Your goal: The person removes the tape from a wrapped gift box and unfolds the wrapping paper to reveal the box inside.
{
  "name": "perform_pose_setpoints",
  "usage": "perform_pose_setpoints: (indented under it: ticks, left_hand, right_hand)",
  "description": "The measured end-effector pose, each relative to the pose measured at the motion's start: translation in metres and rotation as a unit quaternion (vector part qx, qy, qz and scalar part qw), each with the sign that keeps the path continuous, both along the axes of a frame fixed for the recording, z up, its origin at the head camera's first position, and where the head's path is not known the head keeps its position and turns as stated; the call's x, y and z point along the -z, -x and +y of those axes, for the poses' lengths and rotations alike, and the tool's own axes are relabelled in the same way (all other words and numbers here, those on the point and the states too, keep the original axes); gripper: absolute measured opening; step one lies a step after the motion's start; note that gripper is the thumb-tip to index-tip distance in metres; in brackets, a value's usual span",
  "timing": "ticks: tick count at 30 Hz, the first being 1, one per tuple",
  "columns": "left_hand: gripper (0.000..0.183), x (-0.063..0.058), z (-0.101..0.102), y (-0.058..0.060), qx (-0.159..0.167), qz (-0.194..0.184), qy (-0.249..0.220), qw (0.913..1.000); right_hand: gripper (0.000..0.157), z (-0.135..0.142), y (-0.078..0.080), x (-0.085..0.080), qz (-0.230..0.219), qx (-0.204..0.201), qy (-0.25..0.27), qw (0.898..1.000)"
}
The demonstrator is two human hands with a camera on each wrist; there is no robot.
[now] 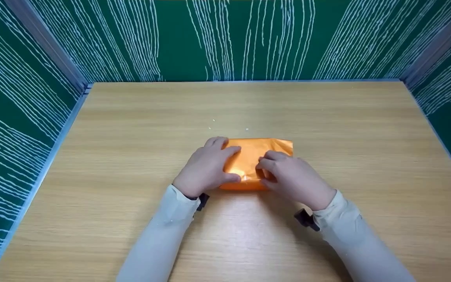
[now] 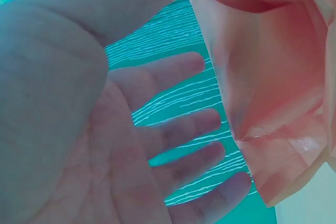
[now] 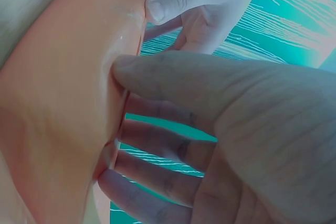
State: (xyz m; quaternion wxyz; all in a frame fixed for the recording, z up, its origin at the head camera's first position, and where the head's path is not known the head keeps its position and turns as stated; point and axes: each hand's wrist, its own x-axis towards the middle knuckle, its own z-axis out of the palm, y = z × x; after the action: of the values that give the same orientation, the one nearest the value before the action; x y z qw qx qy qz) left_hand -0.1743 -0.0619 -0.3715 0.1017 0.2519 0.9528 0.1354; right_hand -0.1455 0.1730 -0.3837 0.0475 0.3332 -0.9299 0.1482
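Observation:
A glossy orange sheet of wrapping paper (image 1: 251, 154), folded into a flat rectangular packet, lies on the table; anything inside it is hidden. My left hand (image 1: 208, 166) rests over its left end with the fingers spread. In the left wrist view, the left hand's fingers stretch out nearly straight beside a loose, creased end of the wrapping paper (image 2: 283, 61), and the thumb reaches its edge. Nearer the right end, my right hand (image 1: 296, 178) pinches the front edge. The right thumb (image 3: 157, 77) lies on one face there, with the other fingers behind the fold.
Wood-grain table (image 1: 112, 129) spreads out around the packet. A few tiny white specks (image 1: 247, 129) lie just behind it. Green walls (image 1: 174, 39) with white streaky lines rise along the back and both sides. Dark wrist cameras (image 1: 305, 219) sit beneath the sleeve cuffs.

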Motion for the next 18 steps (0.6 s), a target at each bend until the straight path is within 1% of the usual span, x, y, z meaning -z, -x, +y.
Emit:
perform_pose_setpoints:
  ticks: [6,9,13,15,18]
  left_hand:
    - [0.069,0.0,-0.001,-0.001,0.004,-0.001,0.0,1.0]
    - [0.069,0.001,0.0,-0.002,0.003,-0.004,-0.005,1.0]
    - [0.069,0.0,0.002,-0.002,0.001,-0.008,-0.006,1.0]
    - [0.069,-0.001,0.003,-0.003,0.001,-0.009,-0.003,1.0]
    - [0.069,-0.002,0.005,-0.002,0.001,-0.009,0.002,1.0]
  right_hand:
    - [0.02,-0.004,-0.002,-0.002,-0.015,0.01,-0.002,1.0]
    - [0.023,-0.005,-0.002,-0.003,-0.009,0.012,-0.001,1.0]
    - [0.033,-0.008,-0.001,-0.003,0.006,0.016,0.0,1.0]
    - [0.037,-0.011,-0.002,-0.002,0.015,0.01,0.001,1.0]
    - [0.04,-0.016,-0.003,0.003,0.032,-0.012,0.001,0.999]
